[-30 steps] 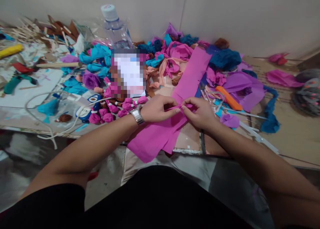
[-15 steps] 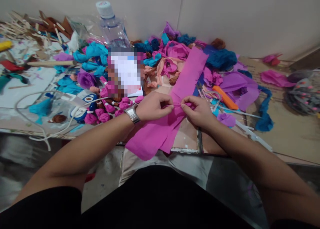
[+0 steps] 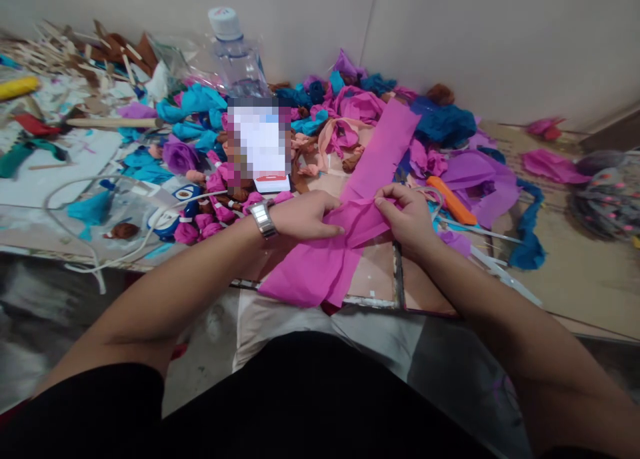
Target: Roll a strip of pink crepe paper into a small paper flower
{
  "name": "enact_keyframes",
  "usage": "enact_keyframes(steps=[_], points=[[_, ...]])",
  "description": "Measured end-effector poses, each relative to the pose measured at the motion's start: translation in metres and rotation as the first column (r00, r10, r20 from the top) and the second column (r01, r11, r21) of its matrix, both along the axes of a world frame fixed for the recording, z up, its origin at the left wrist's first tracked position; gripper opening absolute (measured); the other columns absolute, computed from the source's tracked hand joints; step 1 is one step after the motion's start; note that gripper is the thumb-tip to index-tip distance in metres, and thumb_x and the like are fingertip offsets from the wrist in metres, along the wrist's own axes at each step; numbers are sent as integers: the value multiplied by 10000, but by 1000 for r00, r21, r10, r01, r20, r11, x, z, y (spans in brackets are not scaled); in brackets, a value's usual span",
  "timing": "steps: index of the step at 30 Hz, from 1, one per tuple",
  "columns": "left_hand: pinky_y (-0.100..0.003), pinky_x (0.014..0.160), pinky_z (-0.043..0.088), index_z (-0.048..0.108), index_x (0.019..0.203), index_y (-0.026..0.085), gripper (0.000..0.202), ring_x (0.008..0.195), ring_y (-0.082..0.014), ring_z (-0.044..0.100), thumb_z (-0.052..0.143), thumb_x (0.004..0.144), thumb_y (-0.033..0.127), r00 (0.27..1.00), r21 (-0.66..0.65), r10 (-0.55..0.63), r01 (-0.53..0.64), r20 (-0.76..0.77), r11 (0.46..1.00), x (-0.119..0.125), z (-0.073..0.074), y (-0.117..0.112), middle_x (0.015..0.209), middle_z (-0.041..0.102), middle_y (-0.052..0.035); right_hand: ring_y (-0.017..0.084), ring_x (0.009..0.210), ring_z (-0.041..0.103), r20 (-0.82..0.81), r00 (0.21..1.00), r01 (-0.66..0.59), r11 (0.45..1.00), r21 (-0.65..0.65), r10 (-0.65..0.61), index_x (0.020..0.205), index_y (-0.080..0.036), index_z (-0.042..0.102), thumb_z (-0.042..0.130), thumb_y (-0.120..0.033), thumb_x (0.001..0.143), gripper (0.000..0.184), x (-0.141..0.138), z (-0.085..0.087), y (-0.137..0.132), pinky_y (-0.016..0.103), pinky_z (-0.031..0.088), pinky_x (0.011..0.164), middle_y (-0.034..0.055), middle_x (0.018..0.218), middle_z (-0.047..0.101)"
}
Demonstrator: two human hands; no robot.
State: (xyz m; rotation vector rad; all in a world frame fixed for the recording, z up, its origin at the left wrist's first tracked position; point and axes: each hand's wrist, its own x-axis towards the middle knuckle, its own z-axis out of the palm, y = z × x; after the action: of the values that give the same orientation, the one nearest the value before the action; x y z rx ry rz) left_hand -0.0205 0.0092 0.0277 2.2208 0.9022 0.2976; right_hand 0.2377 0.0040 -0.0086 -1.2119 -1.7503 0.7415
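A long strip of pink crepe paper [image 3: 383,145] lies slantwise over the table, with a folded part lifted in front of me. My right hand [image 3: 407,219] pinches the upper edge of this fold between thumb and fingertips. On the fold's left side my left hand [image 3: 307,217], with a metal watch [image 3: 263,220] at the wrist, holds the paper; its thumb lies on top and the other fingertips are partly hidden. The paper's loose lower end [image 3: 305,279] spreads toward the table's front edge.
Beyond my left hand stand a phone [image 3: 273,184], its screen blurred, and a clear bottle [image 3: 240,65]. Rolled pink paper pieces [image 3: 207,225] and a white cable [image 3: 55,222] lie leftward. An orange cutter [image 3: 451,200] and purple paper [image 3: 493,179] lie right of my right hand.
My hands have moved apart, the right one rightward and slightly up with the paper's edge. The pink paper between them is now spread into a wider fold.
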Motion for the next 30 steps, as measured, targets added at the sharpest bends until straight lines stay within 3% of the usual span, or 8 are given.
enact_keyframes(steps=[5,10,12,14,17,19,23,30], points=[[-240,631,429,759,1049,164,288,715,-147,612,743,842,364,991,-271,-130,119,-24,955,-17,16,9,886,757,-24,183,749,603,-10,999,-46,999,-23,45,833,-220,700,664,-294,876,94,-1,-2,0,311,458,716,-3,788,695],[-237,602,442,780,976,172,259,689,-153,616,774,839,392,978,-412,-209,196,13,890,-31,26,15,865,757,-29,186,778,640,9,991,-135,990,-26,136,856,-218,702,659,-294,903,99,-4,1,-5,310,495,752,7,830,725],[-234,605,425,778,955,167,312,665,-138,581,732,899,470,975,-407,-220,216,40,888,-30,25,17,812,720,-26,184,769,645,36,986,-161,987,-21,162,872,-213,712,663,-294,906,101,-5,3,-8,302,500,741,8,826,734],[-229,644,415,739,878,152,397,683,-125,551,669,955,535,980,-322,-172,196,100,926,-23,19,17,774,664,-22,179,754,646,58,980,-187,982,-20,188,894,-208,723,668,-300,910,108,-7,4,-10,294,497,721,10,829,742],[-230,689,407,731,971,142,436,755,-129,540,642,973,569,983,-195,-96,126,156,973,-7,5,11,848,645,-22,169,744,650,79,975,-206,979,-4,205,916,-202,730,662,-289,923,110,-8,4,-13,286,498,721,12,847,755],[-239,639,359,702,891,136,468,699,-118,482,645,967,595,986,-161,-59,84,154,983,3,-5,6,782,594,-7,166,742,651,103,972,-213,977,12,211,925,-202,732,657,-270,926,101,-9,4,-15,284,499,730,10,847,757],[-256,645,333,681,822,141,441,672,-107,458,610,1008,534,982,-123,-12,36,189,992,8,-15,2,731,560,11,166,736,644,137,968,-216,976,23,211,902,-204,713,643,-242,918,82,-8,4,-14,282,494,725,6,823,743],[-259,639,338,728,845,137,416,665,-108,490,605,1013,497,989,-107,5,11,148,994,4,-17,4,715,605,8,177,743,672,184,945,-277,961,9,270,918,-207,723,656,-245,898,79,-5,5,-16,295,487,722,4,821,745]])
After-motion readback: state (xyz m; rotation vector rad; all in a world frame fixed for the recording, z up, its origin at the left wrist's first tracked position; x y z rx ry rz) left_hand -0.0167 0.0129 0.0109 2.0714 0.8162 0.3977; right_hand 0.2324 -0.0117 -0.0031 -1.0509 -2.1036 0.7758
